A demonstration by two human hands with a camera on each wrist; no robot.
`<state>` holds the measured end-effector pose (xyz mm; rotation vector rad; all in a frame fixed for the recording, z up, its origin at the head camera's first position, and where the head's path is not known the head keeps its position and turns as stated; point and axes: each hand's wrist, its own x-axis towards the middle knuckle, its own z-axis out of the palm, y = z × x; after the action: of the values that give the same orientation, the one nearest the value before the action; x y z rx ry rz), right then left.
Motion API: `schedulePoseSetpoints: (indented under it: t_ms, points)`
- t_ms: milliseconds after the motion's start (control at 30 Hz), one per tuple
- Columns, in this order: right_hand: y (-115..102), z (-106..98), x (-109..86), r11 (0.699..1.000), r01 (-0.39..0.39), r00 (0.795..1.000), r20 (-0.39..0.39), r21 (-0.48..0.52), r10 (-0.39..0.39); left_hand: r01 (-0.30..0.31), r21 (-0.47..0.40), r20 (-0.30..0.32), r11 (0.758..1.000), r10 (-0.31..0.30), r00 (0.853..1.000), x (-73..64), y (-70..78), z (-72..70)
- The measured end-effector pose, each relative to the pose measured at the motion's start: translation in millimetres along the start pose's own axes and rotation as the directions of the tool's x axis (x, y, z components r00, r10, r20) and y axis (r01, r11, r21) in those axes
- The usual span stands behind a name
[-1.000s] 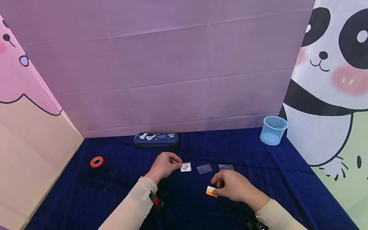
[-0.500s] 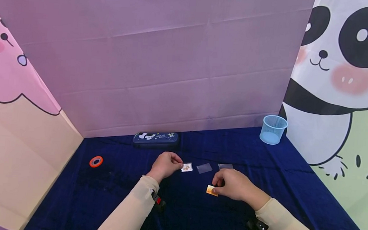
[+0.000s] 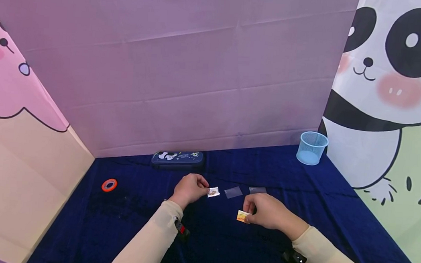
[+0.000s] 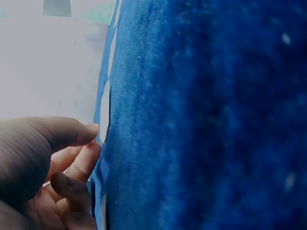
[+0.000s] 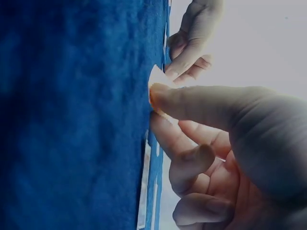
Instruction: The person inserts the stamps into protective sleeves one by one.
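Note:
My left hand [image 3: 189,190] pinches the left edge of a small picture card [image 3: 213,192] with a white border, just above the cloth. In the left wrist view the thumb and a fingertip meet at a pale card edge [image 4: 105,115]. Right of it lie two clear rectangles like small plastic sleeves: one sleeve [image 3: 233,192] in full sight, the other sleeve [image 3: 257,190] partly behind my right hand [image 3: 268,211]. That hand holds a small yellow-orange card [image 3: 242,216] between thumb and finger. In the right wrist view, the thumb covers much of this card [image 5: 157,79].
A dark blue cloth [image 3: 135,231] covers the table. At the back stands a navy pencil case [image 3: 178,159] with a panda print. A light blue mesh cup [image 3: 311,149] is at the back right, an orange tape roll [image 3: 109,185] at the left. Printed walls enclose the sides.
The card in my left hand has tipped a little and its surface catches the light differently. My right hand has turned its yellow-orange card slightly upward. Both hands stay nearly in place.

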<state>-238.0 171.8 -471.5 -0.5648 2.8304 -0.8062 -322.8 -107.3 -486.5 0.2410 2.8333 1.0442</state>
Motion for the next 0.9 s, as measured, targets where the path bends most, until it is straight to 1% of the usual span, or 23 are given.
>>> schedulePoseSetpoints:
  t_ms: [133,300,400,500,567,700,800,900]
  points:
    - [4.6,-5.3,0.9,0.999,-0.002,1.0,-0.015,0.054,0.003,-0.035,-0.002,0.005,0.999,0.035,0.999,0.5,3.2,0.3]
    - [18.4,-17.1,3.4,0.992,0.031,0.995,-0.102,0.123,-0.018,-0.087,0.005,0.027,0.996,0.087,0.996,-1.7,13.5,1.3]
    - [28.4,-25.1,4.6,0.982,0.053,0.991,-0.128,0.181,-0.03,-0.11,0.02,0.032,0.994,0.109,0.993,-3.5,21.3,3.4]
    - [38.5,-31.1,5.7,0.966,0.049,0.991,-0.13,0.253,-0.016,-0.125,0.034,0.028,0.992,0.124,0.992,-3.7,28.0,7.5]
    - [45.1,-34.1,6.3,0.952,0.031,0.991,-0.132,0.305,0.01,-0.132,0.041,0.024,0.99,0.131,0.991,-2.8,31.3,11.0]
    - [58.4,-37.9,7.6,0.919,-0.033,0.983,-0.151,0.393,0.1,-0.15,0.044,0.024,0.988,0.149,0.989,1.0,35.5,20.0]
    - [66.7,-40.0,8.9,0.894,-0.079,0.968,-0.18,0.44,0.174,-0.148,0.057,0.036,0.987,0.146,0.989,3.1,39.1,26.5]
    - [73.4,-42.0,9.5,0.881,-0.104,0.954,-0.204,0.462,0.22,-0.136,0.072,0.048,0.988,0.133,0.99,2.8,44.4,30.4]
